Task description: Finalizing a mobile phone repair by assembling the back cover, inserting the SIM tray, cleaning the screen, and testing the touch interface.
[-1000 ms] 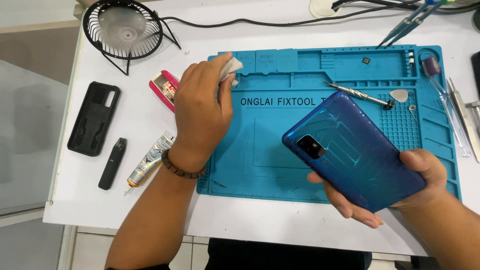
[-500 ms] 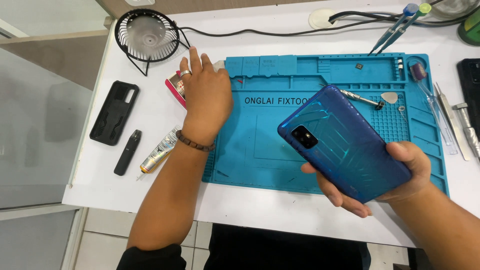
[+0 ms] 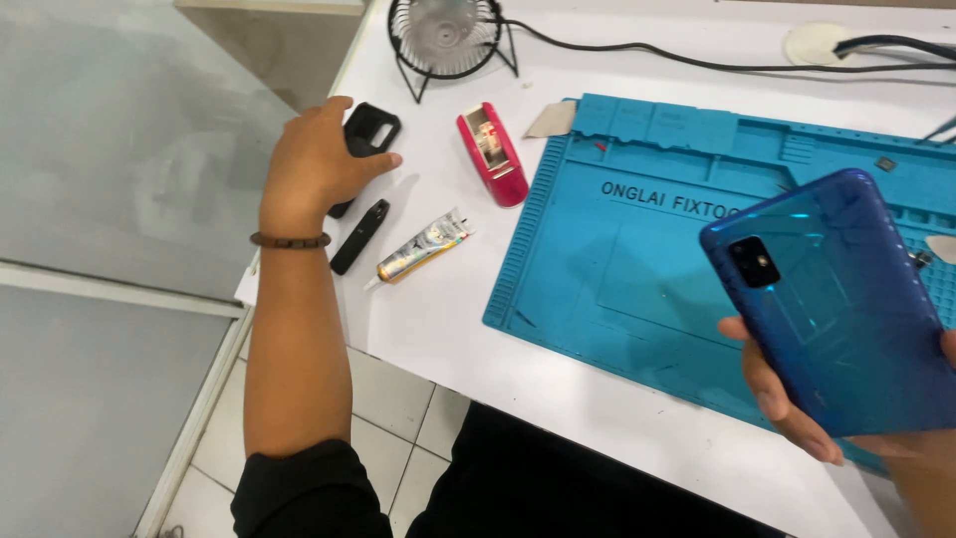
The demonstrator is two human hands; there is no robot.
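My right hand [image 3: 797, 408] holds a blue phone [image 3: 841, 299] back side up, its camera toward me, above the near right part of the blue work mat [image 3: 617, 269]. My left hand [image 3: 319, 164] has reached to the table's left edge and rests on a black phone case [image 3: 370, 132], fingers curled over it. A slim black stick-shaped device [image 3: 358, 236] and a small glue tube [image 3: 420, 249] lie just right of that hand.
A red tape dispenser [image 3: 492, 154] lies left of the mat. A small black fan [image 3: 445, 35] stands at the back, with a cable [image 3: 657, 62] running right. The white table's left edge [image 3: 254, 274] drops to a tiled floor and a glass panel.
My left hand left the mat's upper-left corner and moved left onto the black phone case. The view swung left. The blue phone stays in my right hand.
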